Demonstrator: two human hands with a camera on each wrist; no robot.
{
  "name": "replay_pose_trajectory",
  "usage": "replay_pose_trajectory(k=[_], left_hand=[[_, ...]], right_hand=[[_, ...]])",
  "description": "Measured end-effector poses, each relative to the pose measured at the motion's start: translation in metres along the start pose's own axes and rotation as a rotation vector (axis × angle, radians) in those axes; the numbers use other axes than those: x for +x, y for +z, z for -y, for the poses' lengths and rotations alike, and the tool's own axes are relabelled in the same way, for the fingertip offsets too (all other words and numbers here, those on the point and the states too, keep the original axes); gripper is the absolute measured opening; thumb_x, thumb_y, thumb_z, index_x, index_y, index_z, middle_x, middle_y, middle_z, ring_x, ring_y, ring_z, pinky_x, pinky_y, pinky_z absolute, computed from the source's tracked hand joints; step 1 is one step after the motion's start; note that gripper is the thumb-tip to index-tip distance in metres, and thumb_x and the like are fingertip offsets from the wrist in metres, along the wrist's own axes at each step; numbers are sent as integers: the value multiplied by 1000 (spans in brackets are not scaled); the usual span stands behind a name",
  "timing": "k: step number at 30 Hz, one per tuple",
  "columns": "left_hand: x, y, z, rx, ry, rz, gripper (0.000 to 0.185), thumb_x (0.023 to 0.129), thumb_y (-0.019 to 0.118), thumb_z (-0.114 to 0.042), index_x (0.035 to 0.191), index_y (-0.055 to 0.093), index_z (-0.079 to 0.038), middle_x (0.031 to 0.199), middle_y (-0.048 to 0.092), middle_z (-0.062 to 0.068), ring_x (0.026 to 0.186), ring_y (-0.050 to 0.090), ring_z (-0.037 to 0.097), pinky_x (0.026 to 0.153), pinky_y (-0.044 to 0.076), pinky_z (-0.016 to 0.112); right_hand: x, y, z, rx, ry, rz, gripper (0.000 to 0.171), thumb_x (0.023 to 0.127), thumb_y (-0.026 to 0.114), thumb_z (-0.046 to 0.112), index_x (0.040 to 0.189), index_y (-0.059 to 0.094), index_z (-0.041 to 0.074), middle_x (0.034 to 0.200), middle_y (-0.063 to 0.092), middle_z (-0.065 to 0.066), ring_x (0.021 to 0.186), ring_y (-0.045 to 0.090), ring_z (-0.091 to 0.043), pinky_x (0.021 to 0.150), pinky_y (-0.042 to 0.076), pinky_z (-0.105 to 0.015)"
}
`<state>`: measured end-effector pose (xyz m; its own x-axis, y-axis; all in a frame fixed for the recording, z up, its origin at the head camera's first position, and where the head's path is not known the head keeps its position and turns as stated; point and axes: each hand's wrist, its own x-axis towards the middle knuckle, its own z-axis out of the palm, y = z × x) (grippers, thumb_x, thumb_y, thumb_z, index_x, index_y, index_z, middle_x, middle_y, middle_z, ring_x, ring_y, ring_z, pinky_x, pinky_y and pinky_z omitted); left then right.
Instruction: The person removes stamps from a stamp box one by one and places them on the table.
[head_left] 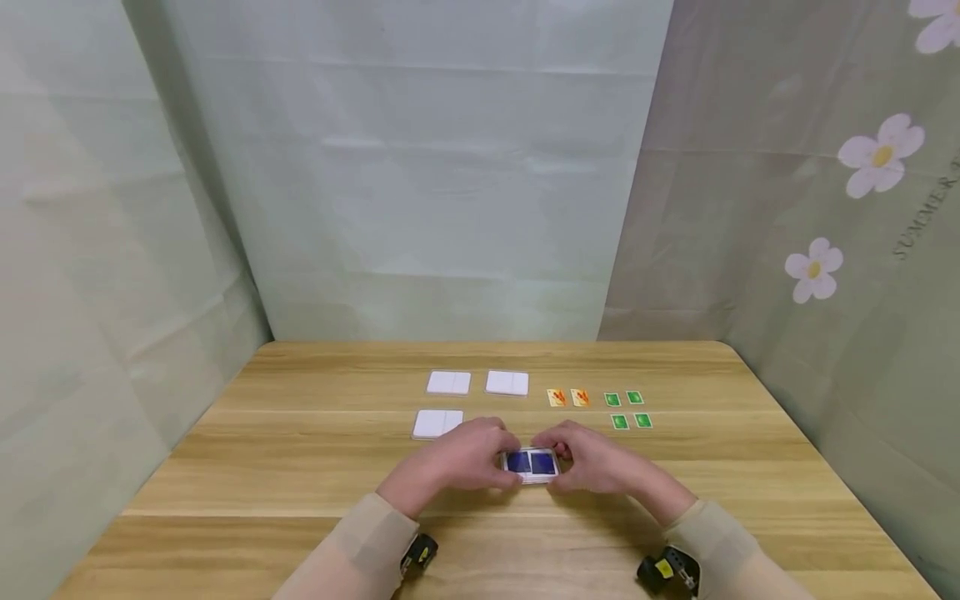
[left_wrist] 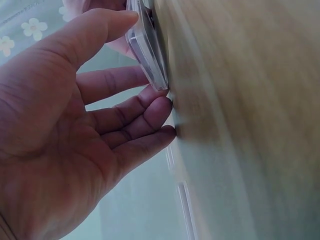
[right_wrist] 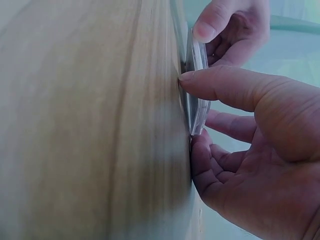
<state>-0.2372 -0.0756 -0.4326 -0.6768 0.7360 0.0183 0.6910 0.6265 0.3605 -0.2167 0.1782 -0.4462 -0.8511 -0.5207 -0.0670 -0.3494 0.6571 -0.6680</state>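
A flat clear plastic case (head_left: pixel 543 463) with two dark blue squares side by side lies low over the wooden table, between my two hands. My left hand (head_left: pixel 474 457) holds its left end, thumb at the near edge and index finger at the far edge. At the right end, my right hand (head_left: pixel 596 457) grips it in the same way. In the left wrist view the case (left_wrist: pixel 148 52) is seen edge-on, slightly tilted off the tabletop. The right wrist view shows its layered clear edge (right_wrist: pixel 200 107), with the right thumb across the near side.
Three white two-panel cases (head_left: pixel 448 382) lie farther back and left, one close to my left hand. Right of them are two small orange picture squares (head_left: pixel 556 398) and several green ones (head_left: pixel 619 422). Fabric walls (head_left: pixel 435 200) stand behind and beside the table (head_left: pixel 285 467).
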Motion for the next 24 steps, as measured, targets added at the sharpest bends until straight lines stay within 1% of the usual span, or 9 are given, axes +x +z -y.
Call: replay_pose_trajectory(k=[4, 8, 11, 17, 20, 24], left_hand=[[0, 1, 1, -3, 1, 4, 23, 90, 90, -28, 103, 78, -13, 95, 65, -4, 80, 54, 8, 72, 48, 26], [1, 1, 2, 2, 3, 5, 24, 91, 90, -28, 105, 78, -13, 96, 66, -4, 81, 54, 8, 74, 48, 26], [3, 2, 1, 0, 2, 4, 26, 91, 90, -28, 108, 78, -12, 97, 65, -4, 82, 55, 9, 74, 48, 26], [3, 2, 0, -17, -22, 0, 32, 91, 88, -30, 113, 79, -10, 98, 65, -4, 83, 55, 9, 74, 48, 25], [3, 2, 0, -20, -30, 2, 33, 91, 88, -31, 113, 79, -10, 98, 65, -4, 83, 55, 9, 74, 49, 26], [2, 2, 0, -15, -30, 5, 32, 90, 89, -32, 113, 79, -10, 98, 66, -4, 84, 55, 9, 75, 49, 26]], right_hand=[[0, 1, 0, 10, 7, -1, 61, 85, 93, 6, 142, 70, 7, 125, 64, -8, 111, 58, -25, 99, 53, -52], [-1, 1, -1, 21, 8, -3, 62, 85, 93, 5, 142, 71, 9, 125, 63, -7, 111, 57, -25, 99, 52, -51], [-2, -1, -2, 56, 13, 4, 61, 85, 92, 6, 142, 72, 11, 127, 62, -8, 112, 57, -26, 100, 50, -52], [-3, -3, -5, 146, 19, 12, 52, 91, 92, 17, 139, 73, 13, 132, 59, -11, 114, 54, -30, 98, 46, -48], [-2, -2, -5, 148, 10, 11, 50, 92, 92, 20, 138, 73, 12, 131, 60, -11, 113, 54, -29, 96, 47, -47], [-1, -1, -3, 120, 0, 8, 50, 90, 93, 20, 136, 74, 11, 128, 61, -11, 112, 55, -28, 95, 48, -46]])
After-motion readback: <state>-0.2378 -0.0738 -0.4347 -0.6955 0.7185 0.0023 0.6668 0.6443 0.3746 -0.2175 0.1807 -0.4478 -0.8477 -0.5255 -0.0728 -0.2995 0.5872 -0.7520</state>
